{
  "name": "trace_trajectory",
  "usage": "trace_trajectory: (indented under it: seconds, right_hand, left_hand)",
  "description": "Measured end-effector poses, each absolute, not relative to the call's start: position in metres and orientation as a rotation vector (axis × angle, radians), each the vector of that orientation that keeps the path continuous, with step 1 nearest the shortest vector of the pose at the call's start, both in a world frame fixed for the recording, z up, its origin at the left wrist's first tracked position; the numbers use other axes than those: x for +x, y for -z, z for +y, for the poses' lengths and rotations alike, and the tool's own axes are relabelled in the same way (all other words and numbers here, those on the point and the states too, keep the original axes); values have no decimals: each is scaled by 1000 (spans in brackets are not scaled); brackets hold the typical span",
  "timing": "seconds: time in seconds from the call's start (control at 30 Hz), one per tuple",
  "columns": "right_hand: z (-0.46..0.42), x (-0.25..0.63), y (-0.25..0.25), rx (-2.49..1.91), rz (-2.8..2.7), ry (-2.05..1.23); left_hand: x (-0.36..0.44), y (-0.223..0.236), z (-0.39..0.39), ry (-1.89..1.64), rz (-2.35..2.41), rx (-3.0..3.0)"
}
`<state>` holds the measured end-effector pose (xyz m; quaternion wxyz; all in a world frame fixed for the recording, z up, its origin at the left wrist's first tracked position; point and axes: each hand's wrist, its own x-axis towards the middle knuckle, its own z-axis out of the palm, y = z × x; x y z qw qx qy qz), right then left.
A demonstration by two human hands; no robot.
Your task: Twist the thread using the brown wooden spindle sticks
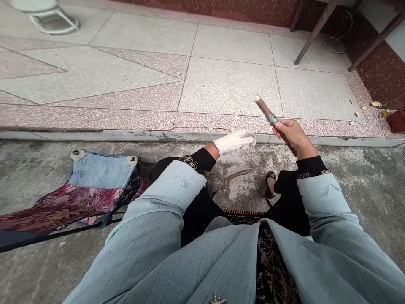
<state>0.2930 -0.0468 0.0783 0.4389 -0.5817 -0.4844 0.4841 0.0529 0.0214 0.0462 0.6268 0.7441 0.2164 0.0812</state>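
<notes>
My right hand (290, 134), bare, is closed around a brown wooden handle (263, 107). The upper end of this stick is pale, and metal wire is wound round it just above my fingers. It tilts up and to the left, over the step edge. A white knitted glove covers my left hand (234, 142), whose fingers are curled together at the left. Something greyish and rounded (252, 139) shows at its fingertips; I cannot make out what it is. The two hands are apart. On the concrete below lies a bent brown stick (237, 177).
A raised tiled step (228, 84) runs across in front. At left stands a folding chair (101, 173) with denim and floral fabric. A white stool (53, 19) is at far left, wooden legs (316, 33) at back right, and a reddish pot (397, 120) at the right edge.
</notes>
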Motion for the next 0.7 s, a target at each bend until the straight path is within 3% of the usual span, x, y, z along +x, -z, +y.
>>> trace_trajectory:
  seconds: [0.17,0.43,0.57,0.7]
  right_hand:
    - [-36,298,-68,-1598,-1293,-1062]
    - [-37,283,-65,-2136,-1948,-412]
    - [-40,274,-68,-2245,-2251,-397]
    - [-41,268,-68,-2245,-2493,-602]
  left_hand:
    - [58,-46,16,-193,455,1627]
    - [60,-52,15,-209,473,1937]
    - [57,-53,21,-130,558,2137]
    - [56,-54,26,-36,557,2275]
